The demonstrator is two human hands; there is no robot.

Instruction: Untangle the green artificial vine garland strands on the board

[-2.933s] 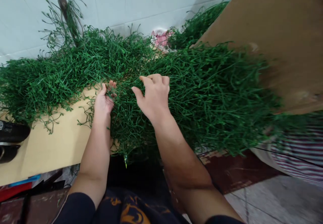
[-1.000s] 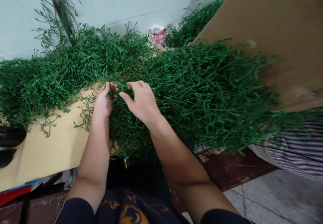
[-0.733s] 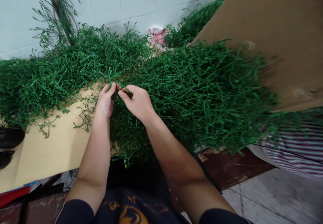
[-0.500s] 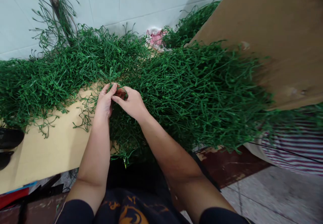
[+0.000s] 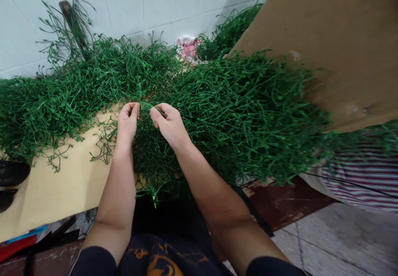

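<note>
Thin green stems, plastic-looking with small tips, lie in a big tangled heap (image 5: 245,110) to the right and in a second heap (image 5: 71,93) at the left. My left hand (image 5: 128,117) is closed in a pinch at the inner edge of the heaps. Facing it a short way off, my right hand (image 5: 169,122) pinches too. A thin green stem (image 5: 148,104) runs between the two sets of fingertips. Its ends are hard to pick out against the green behind. Several loose stems (image 5: 104,145) lie by my left wrist.
Under the stems is a tan board (image 5: 68,184). A large brown cardboard sheet (image 5: 348,52) leans at the right. Dark objects (image 5: 12,172) sit at the left edge. A pink and white cloth-like item (image 5: 188,48) lies by the tiled wall (image 5: 124,2). Striped fabric (image 5: 363,176) is at lower right.
My hands have moved apart, the right one shifting to the right. The stem that was bunched between them is now stretched across the gap.
</note>
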